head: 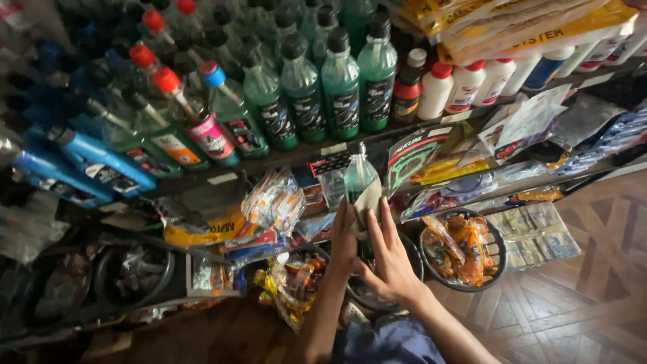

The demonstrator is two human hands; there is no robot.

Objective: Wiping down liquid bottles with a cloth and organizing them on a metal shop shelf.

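Dim little shop corner with a herringbone wooden floor (579, 296) down at 4 o'clock and a packed metal shelf rack (283, 158) running across the whole view. Biggest thing up top is the row of green liquid bottles with black caps (340, 84) at about 12 o'clock, with red-capped and blue bottles (168, 101) leaning over toward 10 o'clock and white plastic bottles with red caps (465, 84) off at 1 o'clock. Below the shelf edge hang crinkly clear packets of small parts (273, 202), and a round black wire basket full of orange packets (461, 249) sits at 3 o'clock from the hands. Dead centre is the small clear bottle of green liquid with a black cap (357, 176), held upright just under the shelf edge. The left hand (344, 246) is wrapped around its lower part, and the right hand (387, 259) has fingers spread, pressing a beige cloth (367, 202) against the bottle's side.
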